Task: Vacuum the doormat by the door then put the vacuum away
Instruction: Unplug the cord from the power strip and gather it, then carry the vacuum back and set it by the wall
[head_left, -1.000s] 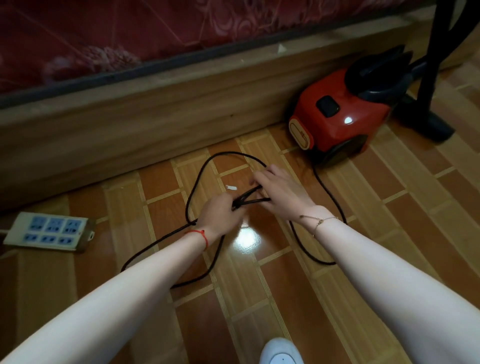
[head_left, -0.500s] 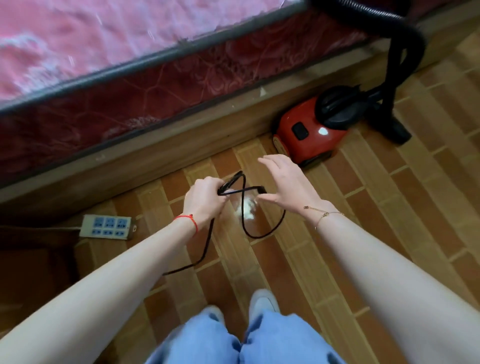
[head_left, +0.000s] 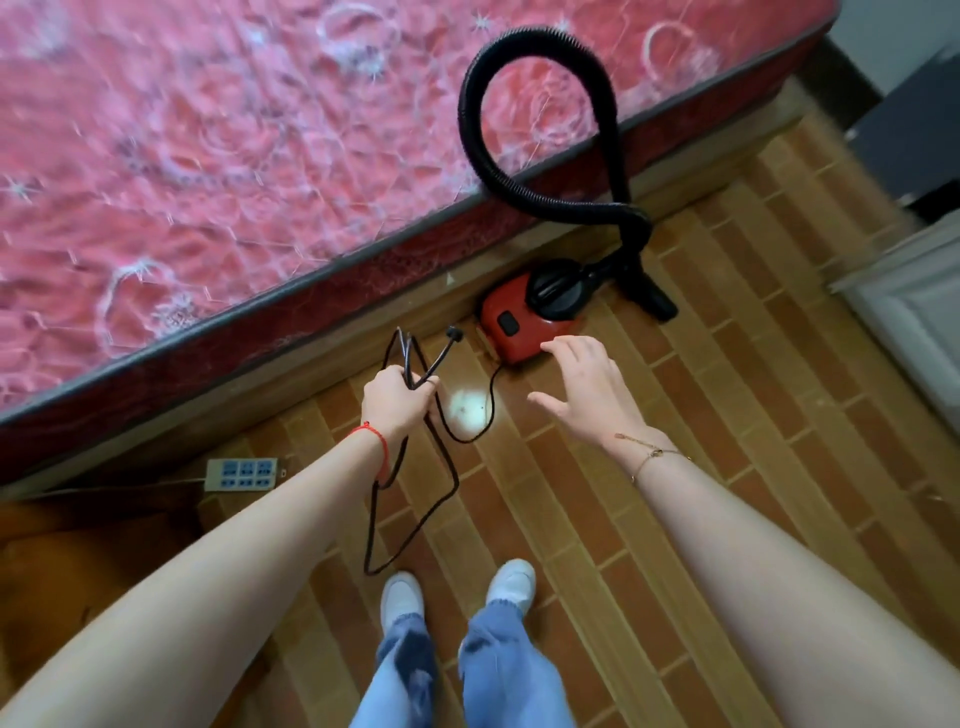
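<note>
Mattress (head_left: 260, 156) in red quilting fills the upper left on a wooden bed frame (head_left: 691, 171); a power strip (head_left: 240, 474) lies on the tiled floor (head_left: 727, 415) at its foot. The red vacuum (head_left: 519, 332) sits against the frame, its black hose (head_left: 519, 73) looping up over the mattress. The left hand (head_left: 397, 397) has its grip clamped on the gathered cord (head_left: 415, 493), plug (head_left: 453, 332) sticking up; a slack run leads to the vacuum. The right hand (head_left: 587, 395) hovers above the vacuum, fingers spread apart, holding nothing. Compared with a second ago, the view is much higher, white shoes (head_left: 511, 582) are now visible, and the cord loops are off the floor.
</note>
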